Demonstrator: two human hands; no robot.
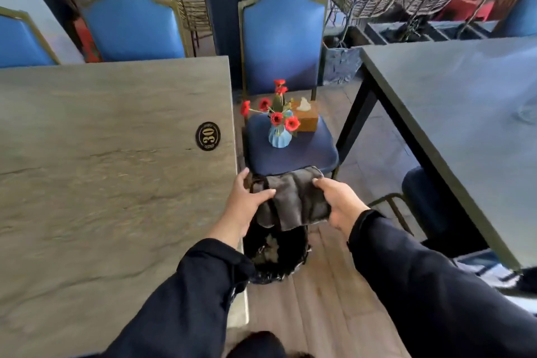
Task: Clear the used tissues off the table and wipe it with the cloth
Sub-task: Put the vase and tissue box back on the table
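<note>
Both hands hold cloth (295,200) above bin (276,253): left hand (247,203) pinches left edge, right hand (338,203) grips right edge. Table (116,168) lies left of grip, nearer left hand.

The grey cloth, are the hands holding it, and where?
Yes. The left hand grips the grey cloth at its left edge, and the right hand grips its right edge, above the black bin bag.

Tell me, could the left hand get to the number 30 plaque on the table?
Probably yes. The left hand grips the grey cloth beside the table edge; bare tabletop lies between it and the plaque.
</note>
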